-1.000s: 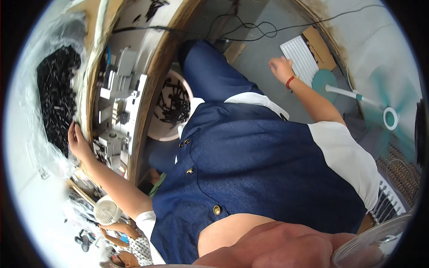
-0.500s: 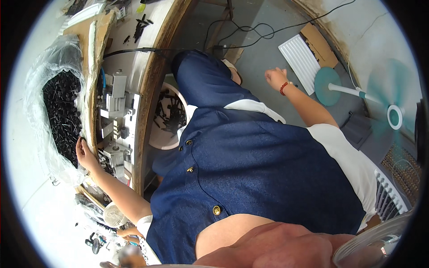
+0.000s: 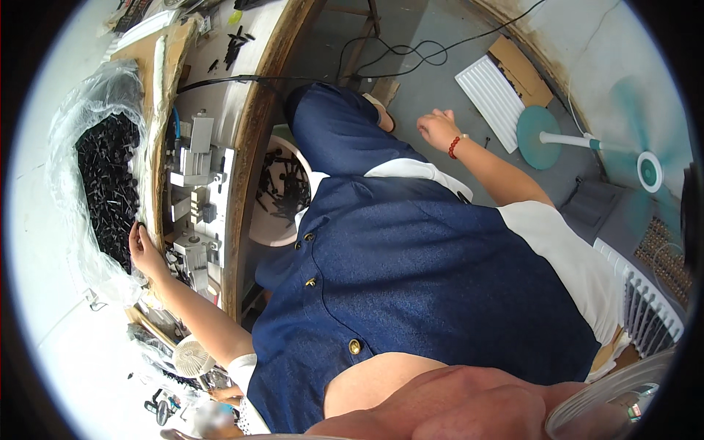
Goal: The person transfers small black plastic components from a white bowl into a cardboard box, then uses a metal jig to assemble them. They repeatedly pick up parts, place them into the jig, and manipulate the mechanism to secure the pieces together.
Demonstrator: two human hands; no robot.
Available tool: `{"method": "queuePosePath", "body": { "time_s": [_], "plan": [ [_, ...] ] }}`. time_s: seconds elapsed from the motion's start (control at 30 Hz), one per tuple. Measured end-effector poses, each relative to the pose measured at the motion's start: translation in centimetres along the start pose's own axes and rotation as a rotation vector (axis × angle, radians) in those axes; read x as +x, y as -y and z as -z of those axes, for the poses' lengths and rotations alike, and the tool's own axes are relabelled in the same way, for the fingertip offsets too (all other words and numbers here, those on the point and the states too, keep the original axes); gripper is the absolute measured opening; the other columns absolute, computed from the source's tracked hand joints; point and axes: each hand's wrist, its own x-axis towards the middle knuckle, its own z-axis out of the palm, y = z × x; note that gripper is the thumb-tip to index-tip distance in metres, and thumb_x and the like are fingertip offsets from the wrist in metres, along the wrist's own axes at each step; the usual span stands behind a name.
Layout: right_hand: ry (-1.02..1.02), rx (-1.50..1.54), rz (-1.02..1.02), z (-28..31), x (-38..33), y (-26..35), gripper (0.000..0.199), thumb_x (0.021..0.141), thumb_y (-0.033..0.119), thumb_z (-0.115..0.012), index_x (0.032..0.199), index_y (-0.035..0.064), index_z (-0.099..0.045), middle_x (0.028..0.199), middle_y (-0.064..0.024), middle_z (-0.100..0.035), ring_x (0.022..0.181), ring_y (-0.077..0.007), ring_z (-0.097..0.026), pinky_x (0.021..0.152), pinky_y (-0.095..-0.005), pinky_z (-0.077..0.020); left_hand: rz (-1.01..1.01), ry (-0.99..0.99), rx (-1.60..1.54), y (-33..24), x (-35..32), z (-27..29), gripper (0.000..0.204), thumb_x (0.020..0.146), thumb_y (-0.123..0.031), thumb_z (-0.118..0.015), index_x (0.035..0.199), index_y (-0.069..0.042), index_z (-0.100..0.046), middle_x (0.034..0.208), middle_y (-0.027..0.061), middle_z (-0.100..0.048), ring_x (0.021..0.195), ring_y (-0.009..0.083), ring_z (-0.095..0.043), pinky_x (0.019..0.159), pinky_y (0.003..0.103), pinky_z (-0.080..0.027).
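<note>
My left hand (image 3: 144, 254) reaches out to the left and curls over the rim of a cardboard box (image 3: 157, 139) lined with a clear plastic bag (image 3: 81, 110). The bag is full of small black parts (image 3: 110, 183), and my fingertips touch them. My right hand (image 3: 438, 129), with a red bead bracelet on its wrist, hangs free above the grey floor, fingers loosely apart and holding nothing. My blue and white shirt (image 3: 425, 271) fills the middle of the view.
A small metal machine (image 3: 194, 191) stands on the wooden-edged workbench (image 3: 246, 147). A white bowl (image 3: 282, 194) with black parts sits under the bench edge. On the floor are a teal standing fan (image 3: 587, 143), a white ribbed panel (image 3: 488, 92), cardboard and black cables (image 3: 396, 55).
My left hand has stayed on the box rim. My right hand has drifted a little toward my knee. The view has tilted, so the bench and box sit lower in the picture.
</note>
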Motion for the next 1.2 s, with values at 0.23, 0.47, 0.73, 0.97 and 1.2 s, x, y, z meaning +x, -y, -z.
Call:
{"method": "queuePosePath", "body": {
  "time_s": [0.23,0.47,0.73,0.97,1.2],
  "plan": [
    [0.051,-0.053,-0.017,1.2,0.5,-0.2,0.008,0.091,0.014,-0.063,0.092,0.0145,-0.071,0.097,-0.002,-0.073,0.101,-0.0247,-0.059,0.092,-0.0456,-0.0343,0.003,-0.012,0.063,0.1,0.4,-0.2,0.028,0.1,-0.027,-0.07,0.123,-0.011,-0.076,0.093,0.0006,-0.07,0.081,0.0098,-0.058,0.074,0.027,-0.049],
    [0.077,-0.137,0.03,0.9,1.6,1.7,0.012,0.091,0.018,-0.06,0.091,0.0168,-0.072,0.095,-0.0022,-0.073,0.101,-0.0257,-0.06,0.09,-0.0473,-0.0367,0.001,-0.035,0.08,1.8,-0.6,-0.2,0.029,0.098,-0.023,-0.071,0.122,-0.007,-0.075,0.11,0.0077,-0.077,0.097,0.0146,-0.069,0.087,0.029,-0.053],
    [-0.44,0.031,0.419,8.7,8.1,13.1,0.01,0.09,0.01,-0.068,0.1,0.0134,-0.071,0.097,0.0002,-0.072,0.097,-0.0201,-0.064,0.088,-0.0392,-0.0381,-0.031,-0.131,0.078,-2.0,-1.1,-0.9,0.026,0.09,-0.024,-0.077,0.112,-0.011,-0.078,0.092,0.0074,-0.073,0.073,0.0152,-0.064,0.072,0.031,-0.052],
    [-0.458,0.408,1.006,18.2,15.1,36.9,0.016,0.093,0.007,-0.065,0.109,0.008,-0.07,0.101,-0.0058,-0.07,0.092,-0.0235,-0.065,0.086,-0.0351,-0.0452,-0.003,-0.147,0.038,-3.9,-2.2,-0.5,0.025,0.089,-0.022,-0.077,0.11,-0.008,-0.077,0.096,0.0109,-0.073,0.076,0.0231,-0.068,0.073,0.034,-0.054],
    [-0.632,0.156,1.274,17.9,35.2,56.1,0.027,0.099,0.024,-0.064,0.121,0.0105,-0.067,0.119,-0.0109,-0.067,0.109,-0.0319,-0.062,0.094,-0.0449,-0.0499,-0.032,-0.167,-0.232,-5.0,-2.3,-0.4,0.023,0.089,-0.013,-0.076,0.11,-0.004,-0.075,0.095,0.0094,-0.073,0.069,0.0165,-0.065,0.066,0.03,-0.052]
  ]
}}
